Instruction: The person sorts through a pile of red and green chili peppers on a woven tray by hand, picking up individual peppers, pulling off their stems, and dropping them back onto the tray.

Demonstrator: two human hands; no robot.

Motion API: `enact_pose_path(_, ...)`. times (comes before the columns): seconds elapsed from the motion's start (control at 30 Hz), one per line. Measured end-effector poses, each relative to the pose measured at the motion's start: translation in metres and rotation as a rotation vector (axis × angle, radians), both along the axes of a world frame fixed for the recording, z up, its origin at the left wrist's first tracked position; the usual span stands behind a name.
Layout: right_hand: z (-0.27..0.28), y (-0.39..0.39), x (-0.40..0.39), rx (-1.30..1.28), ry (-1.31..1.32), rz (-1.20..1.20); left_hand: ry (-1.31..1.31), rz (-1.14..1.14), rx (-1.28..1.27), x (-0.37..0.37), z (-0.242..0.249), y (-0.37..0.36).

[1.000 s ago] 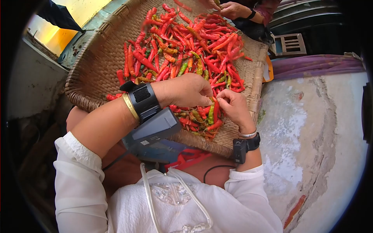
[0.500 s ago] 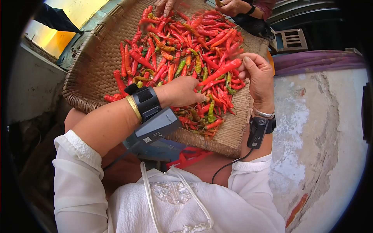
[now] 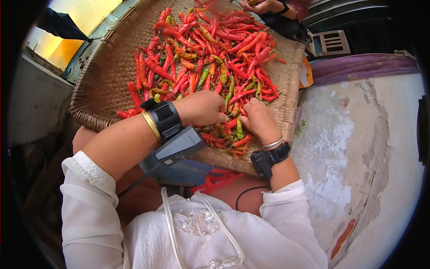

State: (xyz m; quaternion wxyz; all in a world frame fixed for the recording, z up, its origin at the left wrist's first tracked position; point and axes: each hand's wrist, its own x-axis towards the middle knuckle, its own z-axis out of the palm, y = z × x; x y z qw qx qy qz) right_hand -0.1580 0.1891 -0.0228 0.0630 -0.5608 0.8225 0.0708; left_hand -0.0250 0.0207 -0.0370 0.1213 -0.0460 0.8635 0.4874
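Note:
A heap of red chili peppers (image 3: 156, 67), with some green and orange ones mixed in, lies in a wide woven basket (image 3: 101, 85). My left hand (image 3: 204, 108) is over the near part of the heap, its fingers curled in; what they hold, if anything, is hidden. Close to its right, my right hand (image 3: 260, 120) reaches down among the peppers with bent fingers and the thumb toward the left hand. Its fingertips are partly hidden, so I cannot make out what they grip. A green chili pepper (image 3: 240, 128) lies just below its thumb.
At the top, another person's hand (image 3: 264, 6) is at the basket's far side. A small slatted crate (image 3: 331, 43) and a purple cloth (image 3: 363, 69) lie beyond the right rim. Worn, cracked concrete (image 3: 331, 148) is on the right. Red straps (image 3: 217, 179) show below the basket.
My right hand has come down and left into the heap; the red chili pepper it held up no longer shows there. My left hand stays nearly in place. Another person's hand has left the top edge.

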Motion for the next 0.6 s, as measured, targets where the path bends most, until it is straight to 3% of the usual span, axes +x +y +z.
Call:
enact_pose_path(0.23, 0.043, -0.004, -0.005, -0.206, -0.045, -0.12, 0.072, 0.001, 0.047, 0.0, -0.001, 0.0)
enact_pose_path(0.33, 0.061, -0.005, -0.003, -0.376, -0.65, -0.357, 0.104, 0.034, 0.162, 0.0, 0.0, 0.005)
enact_pose_path(0.37, 0.064, -0.007, 0.001, -0.377, -0.65, -0.361, 0.284, 0.058, 0.198, -0.001, -0.008, 0.008)
enact_pose_path(0.4, 0.072, -0.014, 0.01, -0.399, -0.881, -0.436, 0.465, 0.083, 0.234, -0.001, -0.012, 0.01)
enact_pose_path(0.43, 0.076, -0.02, 0.016, -0.418, -1.114, -0.508, 0.466, 0.081, 0.234, 0.0, -0.005, 0.009)
enact_pose_path(0.5, 0.072, -0.027, 0.019, -0.432, -1.12, -0.516, 0.171, -0.06, 0.39, 0.002, 0.011, 0.004)
enact_pose_path(0.53, 0.07, -0.03, 0.018, -0.443, -1.127, -0.525, 0.169, -0.058, 0.389, 0.003, 0.016, 0.003)
enact_pose_path(0.6, 0.057, -0.033, 0.003, -0.381, -1.031, -0.45, -0.081, 0.023, 0.391, 0.003, 0.022, 0.002)
